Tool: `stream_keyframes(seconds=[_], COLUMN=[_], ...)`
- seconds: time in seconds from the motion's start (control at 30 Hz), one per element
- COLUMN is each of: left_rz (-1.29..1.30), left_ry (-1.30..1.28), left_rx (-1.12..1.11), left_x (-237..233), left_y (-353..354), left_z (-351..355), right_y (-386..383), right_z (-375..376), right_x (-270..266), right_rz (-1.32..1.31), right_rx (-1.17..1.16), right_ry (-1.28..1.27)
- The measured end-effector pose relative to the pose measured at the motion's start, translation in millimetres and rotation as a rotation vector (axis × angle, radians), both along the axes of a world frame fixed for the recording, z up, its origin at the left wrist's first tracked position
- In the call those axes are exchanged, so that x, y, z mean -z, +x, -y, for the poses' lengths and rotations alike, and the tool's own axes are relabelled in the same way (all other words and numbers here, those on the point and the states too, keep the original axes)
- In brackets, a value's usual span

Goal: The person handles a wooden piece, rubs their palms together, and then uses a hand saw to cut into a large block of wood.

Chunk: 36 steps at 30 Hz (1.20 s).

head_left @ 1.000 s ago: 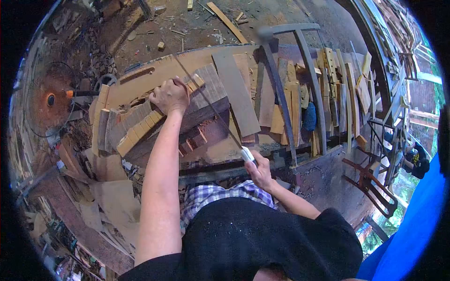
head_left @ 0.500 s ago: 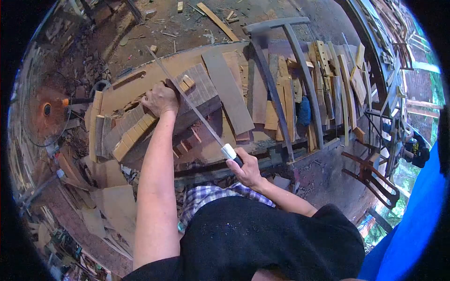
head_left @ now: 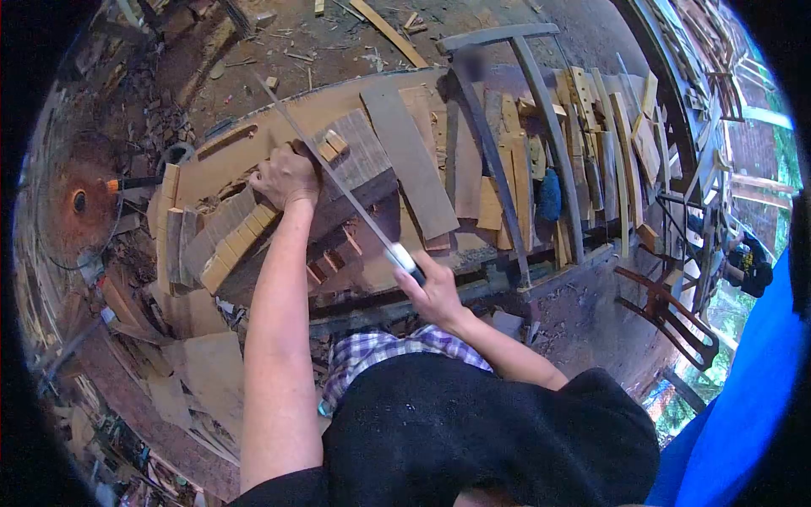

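My right hand (head_left: 438, 291) is wrapped round the white and dark handle of a handsaw (head_left: 353, 201). Its long thin blade, seen almost edge-on, slants up and left across a thick wooden block (head_left: 365, 159), just right of my left hand. With fingers curled down, my left hand (head_left: 289, 175) grips the block beside the blade; the fingertips are partly hidden. Small pale wood pieces (head_left: 333, 145) lie on top of the block, right of the blade. Left of my hand, a row of cut wood pieces (head_left: 241, 247) lines the block's near edge.
Boards (head_left: 414, 165) lie across the workbench to the right, with a wooden frame saw (head_left: 534, 101) over several of them. A blue object (head_left: 549, 196) sits between planks. A round fan (head_left: 80, 201) stands at left. Offcuts litter the ground; a brown wooden frame (head_left: 667, 308) is at right.
My right hand and the saw have slid up and left along the blade's line. My left hand keeps its place on the block.
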State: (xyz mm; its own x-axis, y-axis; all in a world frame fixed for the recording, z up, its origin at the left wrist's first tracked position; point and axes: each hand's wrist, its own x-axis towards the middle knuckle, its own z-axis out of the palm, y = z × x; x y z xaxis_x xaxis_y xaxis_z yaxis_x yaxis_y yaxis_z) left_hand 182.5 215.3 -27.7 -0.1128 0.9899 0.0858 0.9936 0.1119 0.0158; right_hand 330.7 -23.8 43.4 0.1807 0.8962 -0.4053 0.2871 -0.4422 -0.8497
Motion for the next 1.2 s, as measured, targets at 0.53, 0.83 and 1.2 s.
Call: stream_keyframes(seconds=[0.53, 0.83, 1.2], left_rz=[0.030, -0.024, -0.039], left_ry=[0.129, 0.018, 0.021], left_rx=[0.079, 0.028, 0.024], left_x=[13, 6, 1], left_y=[-8, -3, -1], left_z=[2, 0, -3], right_y=[-17, 7, 16], right_z=[-67, 7, 9], right_x=[21, -8, -6], right_rz=[0.043, -0.084, -0.081], right_rx=[-0.030, 0.057, -0.003], right_ry=[-0.016, -0.028, 0.059])
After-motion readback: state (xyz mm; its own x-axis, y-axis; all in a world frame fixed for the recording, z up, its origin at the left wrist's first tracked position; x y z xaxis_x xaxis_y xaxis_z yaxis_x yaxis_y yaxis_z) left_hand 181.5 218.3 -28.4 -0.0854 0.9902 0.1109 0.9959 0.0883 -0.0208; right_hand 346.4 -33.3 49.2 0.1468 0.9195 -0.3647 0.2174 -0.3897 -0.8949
